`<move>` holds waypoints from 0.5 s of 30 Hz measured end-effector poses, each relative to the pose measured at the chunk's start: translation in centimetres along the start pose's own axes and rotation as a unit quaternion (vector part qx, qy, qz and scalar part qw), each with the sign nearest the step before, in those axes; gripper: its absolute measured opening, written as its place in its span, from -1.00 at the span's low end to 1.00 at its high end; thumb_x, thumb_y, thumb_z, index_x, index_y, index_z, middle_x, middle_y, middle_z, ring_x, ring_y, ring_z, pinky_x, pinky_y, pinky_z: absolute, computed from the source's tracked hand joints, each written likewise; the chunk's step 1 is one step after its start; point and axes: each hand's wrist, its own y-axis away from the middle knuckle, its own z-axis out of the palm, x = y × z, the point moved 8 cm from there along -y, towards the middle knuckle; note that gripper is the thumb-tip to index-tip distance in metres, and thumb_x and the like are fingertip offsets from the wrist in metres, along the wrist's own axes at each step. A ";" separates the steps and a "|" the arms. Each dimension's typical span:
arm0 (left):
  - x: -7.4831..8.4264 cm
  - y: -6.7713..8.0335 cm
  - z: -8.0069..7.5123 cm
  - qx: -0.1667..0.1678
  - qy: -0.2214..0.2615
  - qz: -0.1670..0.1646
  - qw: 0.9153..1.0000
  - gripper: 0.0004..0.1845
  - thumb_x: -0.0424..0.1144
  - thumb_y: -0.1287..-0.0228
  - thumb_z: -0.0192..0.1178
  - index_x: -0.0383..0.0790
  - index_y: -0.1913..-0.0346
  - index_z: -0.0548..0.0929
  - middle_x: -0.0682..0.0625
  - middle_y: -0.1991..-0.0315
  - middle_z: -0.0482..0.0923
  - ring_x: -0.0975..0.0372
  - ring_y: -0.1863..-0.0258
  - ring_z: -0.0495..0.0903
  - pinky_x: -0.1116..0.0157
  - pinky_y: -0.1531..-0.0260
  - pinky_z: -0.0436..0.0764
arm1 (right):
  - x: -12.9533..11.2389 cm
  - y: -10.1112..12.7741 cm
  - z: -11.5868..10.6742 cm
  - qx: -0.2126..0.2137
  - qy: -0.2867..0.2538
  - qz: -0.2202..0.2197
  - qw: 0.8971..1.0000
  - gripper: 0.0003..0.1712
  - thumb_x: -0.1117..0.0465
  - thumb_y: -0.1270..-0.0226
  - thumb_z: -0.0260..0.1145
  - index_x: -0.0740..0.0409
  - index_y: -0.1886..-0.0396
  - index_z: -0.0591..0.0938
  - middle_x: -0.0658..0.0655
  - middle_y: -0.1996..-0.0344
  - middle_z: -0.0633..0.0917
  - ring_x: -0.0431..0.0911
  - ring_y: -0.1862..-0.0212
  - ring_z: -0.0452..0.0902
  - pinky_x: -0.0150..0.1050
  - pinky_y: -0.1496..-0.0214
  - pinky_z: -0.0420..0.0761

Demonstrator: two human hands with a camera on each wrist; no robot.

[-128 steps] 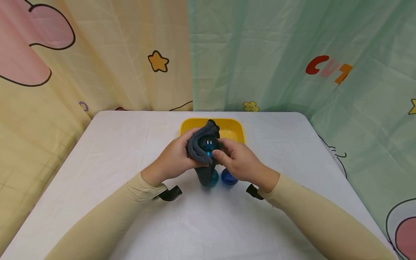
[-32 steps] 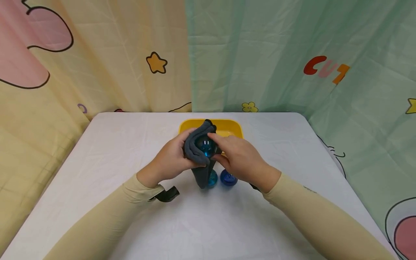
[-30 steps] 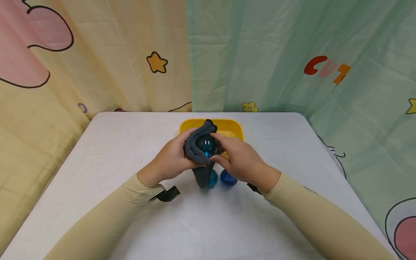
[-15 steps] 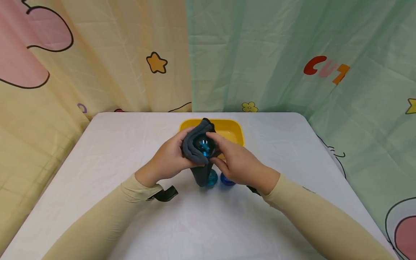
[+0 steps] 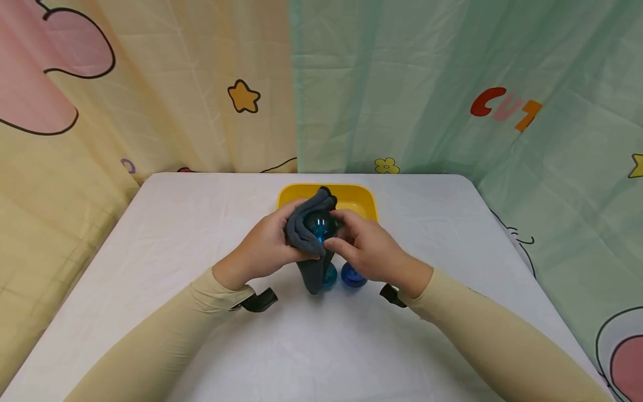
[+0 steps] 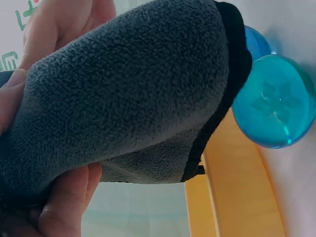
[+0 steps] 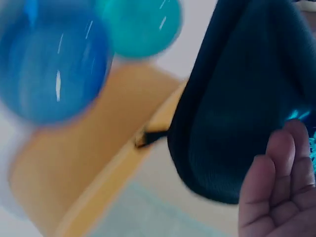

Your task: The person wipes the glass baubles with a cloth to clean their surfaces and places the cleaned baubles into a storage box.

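In the head view my left hand [image 5: 263, 245] grips a grey towel [image 5: 300, 229] folded around a clear, dark blue ball [image 5: 320, 221]. My right hand [image 5: 374, 248] holds the ball's right side between thumb and fingers. A loose end of the towel hangs below. On the table under it sit a teal ball [image 5: 330, 276], partly hidden by the towel, and a deep blue ball [image 5: 354, 275]. The left wrist view has the black-edged towel [image 6: 133, 94] covering the held ball, and the teal ball [image 6: 276, 101] carries a star-like pattern.
A yellow tray [image 5: 366, 202] stands behind the hands, its left and front parts hidden by them. White cloth covers the table [image 5: 427, 223]. Printed curtains [image 5: 351, 84] hang behind and at both sides.
My right thumb and fingers have shifted on the ball, from its upper edge half a second ago to lower on its right side. My left hand keeps its grip with barely any movement.
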 end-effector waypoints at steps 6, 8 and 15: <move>-0.1 0.1 -0.1 0.006 -0.017 -0.002 1.000 -0.05 -0.30 -0.06 0.65 -0.13 -0.52 0.40 -0.05 -0.36 0.60 0.06 -0.30 0.62 -0.02 -0.33 0.62 | -0.2 0.0 0.5 -0.007 -0.027 -0.015 1.000 -0.36 0.06 -0.67 0.20 0.21 -0.57 0.32 0.08 0.04 0.81 -0.11 0.11 0.73 -0.20 -0.04 0.78; -0.1 0.1 -0.2 0.010 -0.022 -0.002 1.000 -0.06 -0.29 -0.06 0.65 -0.12 -0.52 0.40 -0.04 -0.35 0.61 0.07 -0.29 0.62 -0.04 -0.33 0.62 | -0.6 0.0 0.5 -0.009 0.001 -0.028 1.000 -0.26 0.06 -0.65 0.23 0.18 -0.63 0.19 0.13 -0.03 0.78 -0.09 0.05 0.75 -0.14 -0.10 0.78; -0.1 0.2 -0.3 0.010 -0.008 0.011 1.000 -0.07 -0.30 -0.07 0.65 -0.11 -0.51 0.41 -0.03 -0.34 0.63 0.08 -0.27 0.64 -0.04 -0.30 0.64 | -1.5 0.2 0.2 -0.010 0.110 -0.055 0.992 -0.12 0.15 -0.55 0.36 0.09 -0.65 0.08 0.18 -0.24 0.70 -0.01 -0.09 0.76 -0.05 -0.25 0.73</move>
